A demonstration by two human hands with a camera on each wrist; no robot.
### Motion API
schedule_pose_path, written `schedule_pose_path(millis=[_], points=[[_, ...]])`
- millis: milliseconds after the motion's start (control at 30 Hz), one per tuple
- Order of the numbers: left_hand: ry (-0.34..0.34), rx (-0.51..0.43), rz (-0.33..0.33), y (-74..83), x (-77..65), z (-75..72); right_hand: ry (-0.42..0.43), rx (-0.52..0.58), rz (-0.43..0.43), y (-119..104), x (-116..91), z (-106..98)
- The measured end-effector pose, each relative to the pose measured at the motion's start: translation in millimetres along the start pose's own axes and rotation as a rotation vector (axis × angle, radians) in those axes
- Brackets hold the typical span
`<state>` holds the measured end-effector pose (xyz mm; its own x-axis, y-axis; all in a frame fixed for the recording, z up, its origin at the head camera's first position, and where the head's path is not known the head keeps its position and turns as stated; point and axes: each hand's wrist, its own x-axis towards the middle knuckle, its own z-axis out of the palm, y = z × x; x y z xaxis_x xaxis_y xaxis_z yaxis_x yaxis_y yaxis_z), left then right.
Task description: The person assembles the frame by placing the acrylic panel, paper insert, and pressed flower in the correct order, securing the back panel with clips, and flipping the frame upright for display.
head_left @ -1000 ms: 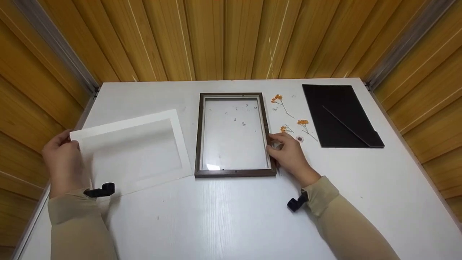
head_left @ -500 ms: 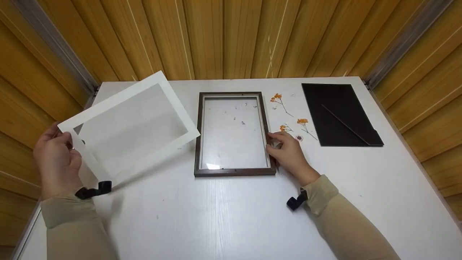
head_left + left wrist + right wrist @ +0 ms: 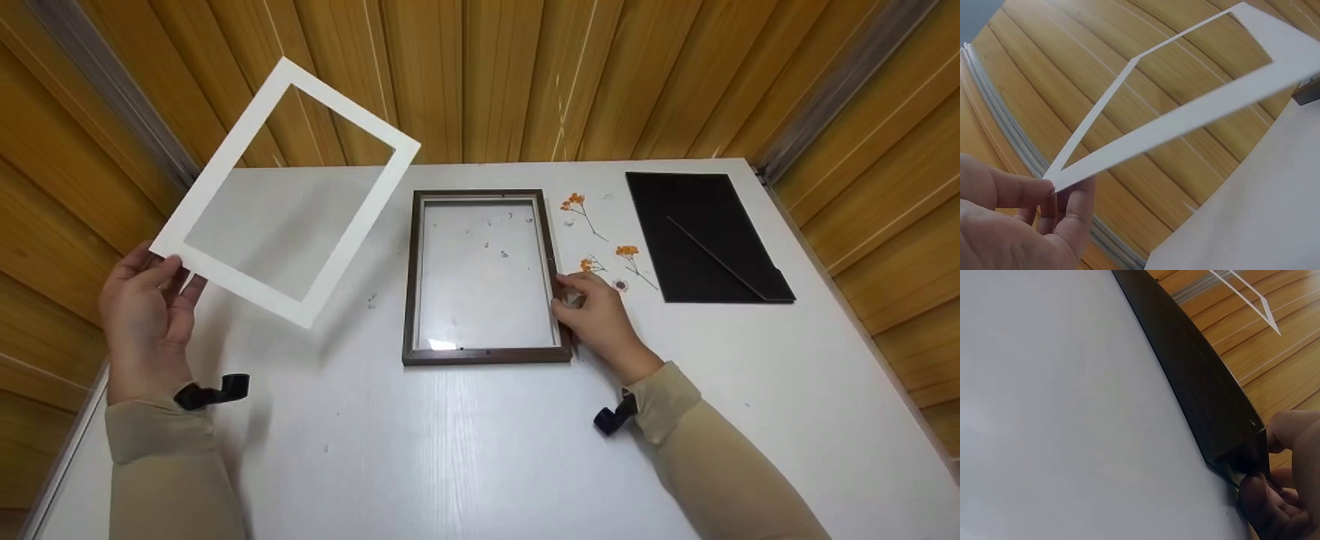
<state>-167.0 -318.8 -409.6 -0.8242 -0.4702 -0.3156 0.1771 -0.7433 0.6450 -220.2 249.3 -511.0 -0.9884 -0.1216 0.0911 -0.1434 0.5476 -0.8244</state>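
A white picture mat [image 3: 228, 158] with a rectangular opening is raised off the table at the left. My left hand [image 3: 154, 307] pinches one corner of it; the left wrist view shows thumb and fingertips on that corner of the mat [image 3: 1162, 129]. A brown picture frame [image 3: 480, 355] lies flat on the table, with a clear pane and small dark specks inside it. My right hand [image 3: 600, 311] grips its right side rail. Close up in the right wrist view, thumb and fingers hold the dark rail of the frame [image 3: 1185, 365].
Several pressed flowers, among them an orange sprig [image 3: 574, 202] and a small round blossom [image 3: 619, 285], lie right of the frame. Farther right is a black backing board [image 3: 701, 202] with a slanted stand strip. Wooden panel walls [image 3: 495, 82] enclose the white table [image 3: 420, 450].
The left hand has lifted the mat from the table and turned it, so its far end now points up and away. The right hand and the picture frame have stayed in place.
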Motion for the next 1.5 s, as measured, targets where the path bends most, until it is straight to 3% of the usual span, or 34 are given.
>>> schedule_pose_path(millis=[233,400,567,900,1233,1500], points=[[-0.054,0.015,0.050,-25.9,-21.5,31.7,0.010,-0.004,0.009,0,-2,-1],[-0.135,0.074,0.027,-53.8,-36.6,53.5,0.035,-0.022,0.022,0,-4,-4],[-0.206,0.136,-0.008,-81.6,-47.4,65.7,0.040,-0.031,0.019,1,-4,-5],[-0.290,0.312,-0.045,-127.3,-59.5,68.7,0.030,-0.038,0.017,-2,0,-6],[-0.267,0.386,-0.143,-179.7,-76.1,66.6,0.019,-0.018,0.032,-3,-1,-1],[-0.252,0.420,-0.140,-200.0,-79.1,58.6,0.012,-0.014,0.013,-4,0,1]])
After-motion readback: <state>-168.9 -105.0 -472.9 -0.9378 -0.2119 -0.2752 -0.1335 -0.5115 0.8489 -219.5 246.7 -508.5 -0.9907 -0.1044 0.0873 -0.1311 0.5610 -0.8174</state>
